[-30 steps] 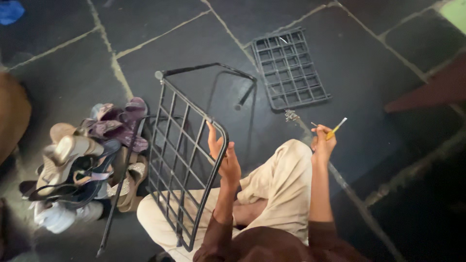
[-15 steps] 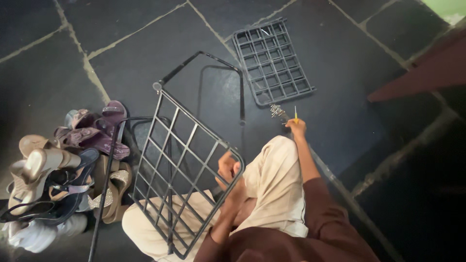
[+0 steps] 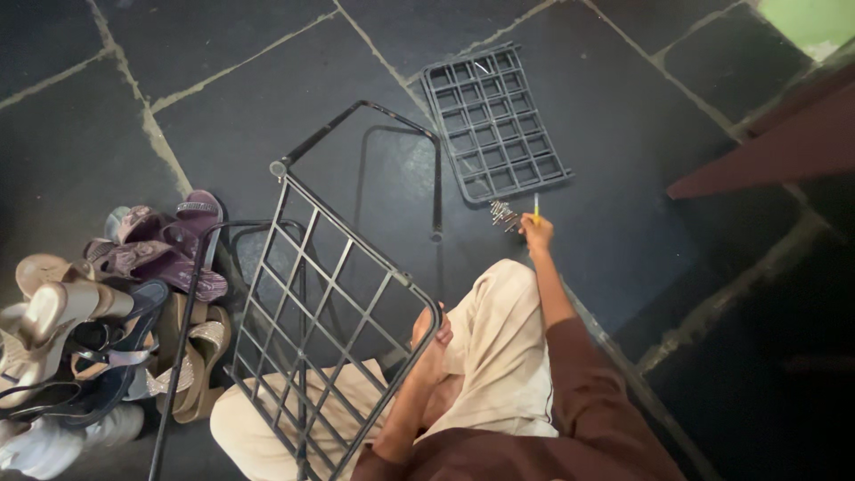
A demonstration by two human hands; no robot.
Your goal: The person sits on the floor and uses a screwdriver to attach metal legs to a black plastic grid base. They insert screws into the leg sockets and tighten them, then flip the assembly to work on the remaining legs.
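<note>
Black metal wire rack (image 3: 329, 330) is gripped at its right edge by the left hand (image 3: 434, 334), near the shoes (image 3: 107, 303). A yellow screwdriver (image 3: 536, 207) is pinched in the closed right hand (image 3: 537, 235), just beside small screws (image 3: 503, 215) on the floor, near a separate grid panel (image 3: 494, 120).

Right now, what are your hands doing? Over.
Left hand gripping metal grid rack. Right hand holds yellow tool beside screws on the floor. Nothing blocking.

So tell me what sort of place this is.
Probably a home entryway or porch floor: dark stone floor slabs with pale joints, a pile of sandals and shoes at the side, and wire rack panels with loose screws spread out.
</note>
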